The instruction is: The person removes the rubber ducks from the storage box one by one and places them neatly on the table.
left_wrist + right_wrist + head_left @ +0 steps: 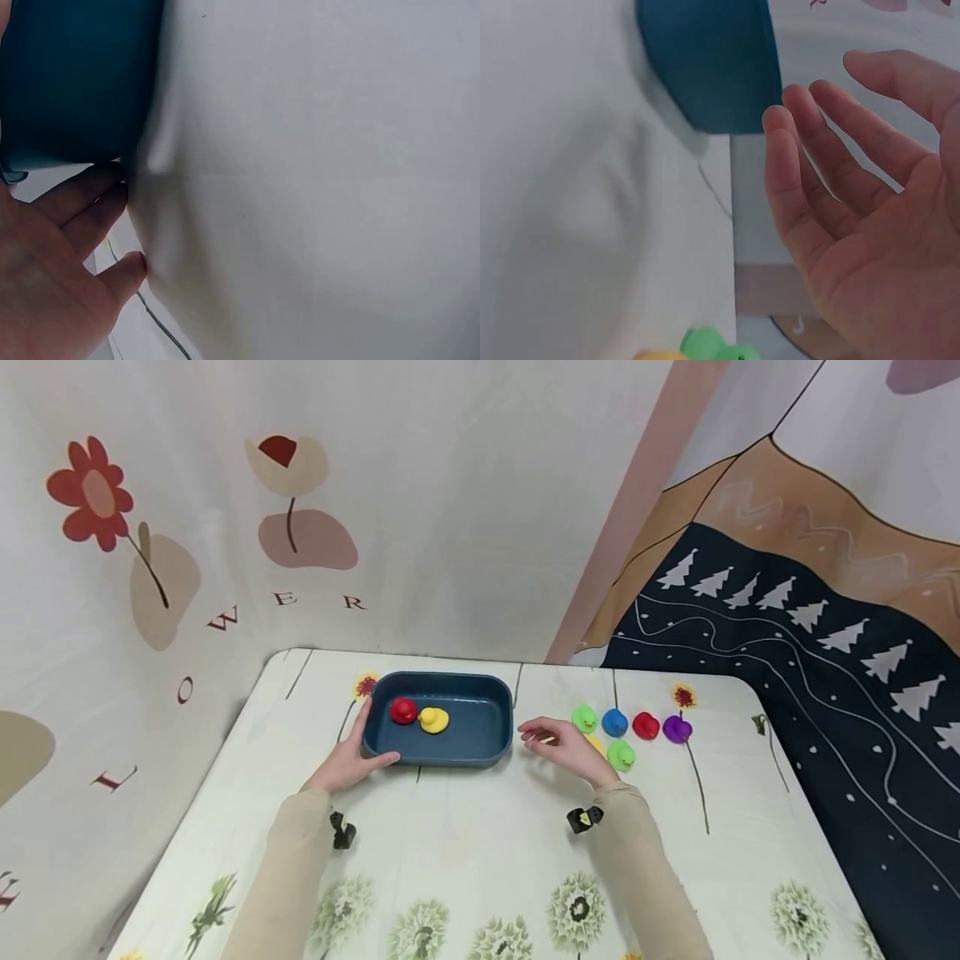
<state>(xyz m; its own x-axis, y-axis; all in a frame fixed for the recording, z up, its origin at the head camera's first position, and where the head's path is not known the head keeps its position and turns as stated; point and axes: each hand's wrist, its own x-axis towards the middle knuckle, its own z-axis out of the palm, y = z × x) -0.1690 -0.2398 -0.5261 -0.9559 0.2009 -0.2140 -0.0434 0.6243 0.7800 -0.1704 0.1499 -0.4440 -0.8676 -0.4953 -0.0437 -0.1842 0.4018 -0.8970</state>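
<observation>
A dark blue rectangular dish [480, 752] stands on the table, with a red rubber duck [403, 711] and a yellow rubber duck [433, 720] inside at its left half. My left hand [351, 766] holds the dish's near left corner, thumb along the front wall and fingers against the left side; the left wrist view shows those fingers [82, 202] low at the dish wall. Just off the right end, my right hand [566, 749] hovers empty, its fingers loosely bent toward the dish. In the right wrist view its fingertips overlap the dish's edge [712, 75].
Right of the dish sit more ducks: green [584, 718], blue [615, 722], red [646, 725], purple [677, 729] and another green [621, 755]. A yellow one [596, 744] is partly hidden by my right hand. Printed curtains hang behind the flower-patterned tablecloth [465, 843].
</observation>
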